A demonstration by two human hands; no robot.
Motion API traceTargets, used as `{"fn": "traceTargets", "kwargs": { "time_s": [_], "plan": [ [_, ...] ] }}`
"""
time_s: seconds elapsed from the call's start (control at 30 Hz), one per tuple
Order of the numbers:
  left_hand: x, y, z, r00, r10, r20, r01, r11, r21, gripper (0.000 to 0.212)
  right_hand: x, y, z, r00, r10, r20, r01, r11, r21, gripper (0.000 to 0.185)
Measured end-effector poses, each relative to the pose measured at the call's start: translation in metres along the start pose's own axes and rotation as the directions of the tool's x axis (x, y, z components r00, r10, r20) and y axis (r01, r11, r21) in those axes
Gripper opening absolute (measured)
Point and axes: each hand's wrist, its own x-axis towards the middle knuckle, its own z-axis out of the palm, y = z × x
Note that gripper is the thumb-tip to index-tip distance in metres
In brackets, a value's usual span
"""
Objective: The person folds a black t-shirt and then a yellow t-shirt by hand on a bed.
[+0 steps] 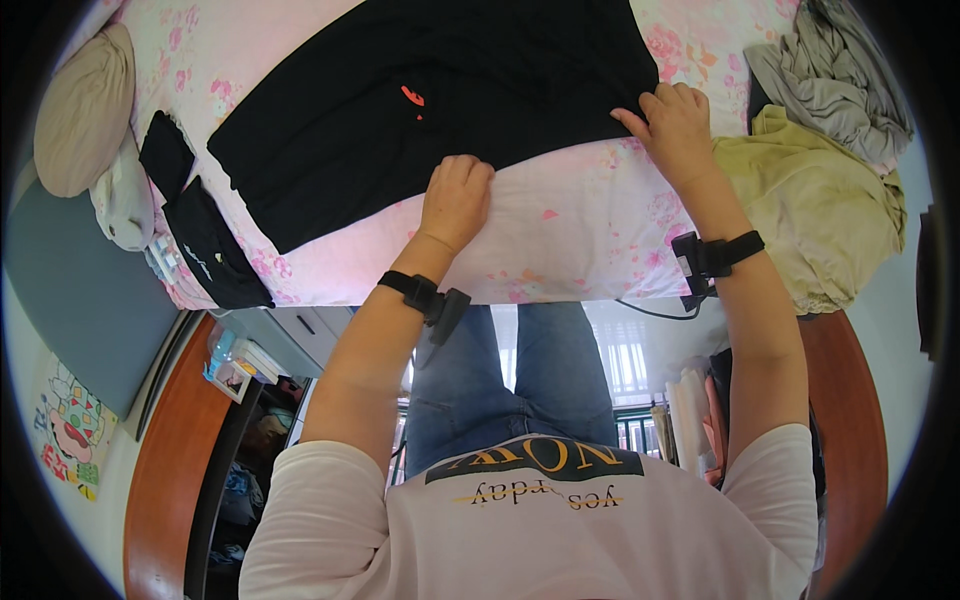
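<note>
A black garment (495,82) lies spread over the floral bedsheet (570,225), with a small red print showing on it. My left hand (459,195) grips the near edge of the garment around its middle, and the curled fingertips are hidden. At the near right corner, my right hand (675,131) holds the cloth, its thumb stretched out over the black fabric. Black straps with small devices are on both wrists. To the left lies a folded black garment (214,247) bearing light writing, with a smaller folded black piece (166,154) just beyond it.
Crumpled olive-yellow cloth (810,202) and grey cloth (840,90) are heaped at the right. At the far left rest a beige cushion (86,112) and a white plush toy (124,199), beside a grey headboard (82,285). A dark cable (660,313) hangs by the bed's near edge.
</note>
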Motion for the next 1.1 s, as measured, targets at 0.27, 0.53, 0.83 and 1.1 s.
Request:
{"fn": "traceTargets", "kwargs": {
  "time_s": [0.27,0.53,0.83,1.1],
  "plan": [
    [0.01,0.026,0.001,0.991,-0.129,-0.021,0.129,0.992,-0.015,0.039,-0.013,-0.011,0.009,0.985,0.171,-0.027,-0.171,0.985,0.01,0.035],
    [0.033,0.057,0.011,0.999,-0.031,-0.024,0.029,0.999,-0.044,0.045,-0.019,-0.007,0.012,0.976,0.218,-0.025,-0.218,0.976,-0.02,0.034],
    [0.0,0.012,-0.003,0.983,-0.142,-0.119,0.142,0.99,-0.013,0.041,-0.022,-0.058,0.01,0.997,0.081,0.0,-0.078,0.955,0.288,0.026],
    [-0.058,-0.059,-0.044,0.931,-0.344,-0.123,0.349,0.936,0.03,0.031,-0.067,-0.035,0.029,0.594,0.782,0.187,-0.697,0.385,0.605,0.02]
  ]
}}
